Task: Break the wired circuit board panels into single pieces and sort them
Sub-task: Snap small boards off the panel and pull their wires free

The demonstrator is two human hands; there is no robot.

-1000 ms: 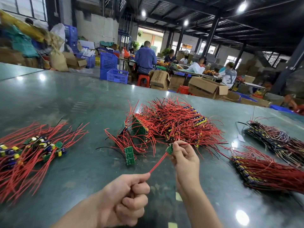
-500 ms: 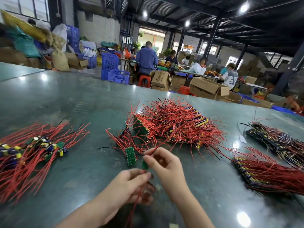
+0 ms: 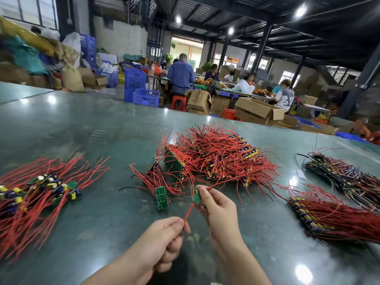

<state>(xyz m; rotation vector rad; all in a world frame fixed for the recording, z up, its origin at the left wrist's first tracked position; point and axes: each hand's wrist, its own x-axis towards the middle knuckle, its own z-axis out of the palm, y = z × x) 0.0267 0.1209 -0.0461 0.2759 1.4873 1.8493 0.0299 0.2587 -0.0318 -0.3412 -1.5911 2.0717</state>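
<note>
The right hand (image 3: 218,204) pinches a small green board (image 3: 196,197); the left hand (image 3: 164,233), at its seven o'clock, grips its red wire (image 3: 188,211). Pulling harder could tear the lead from its solder joint

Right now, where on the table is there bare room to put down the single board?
Bare table lies beyond the left pile, and also near the person, between that pile and the left hand. The gap around the loose board is narrow. It is crowded at the centre heap and the right bundles.
</note>
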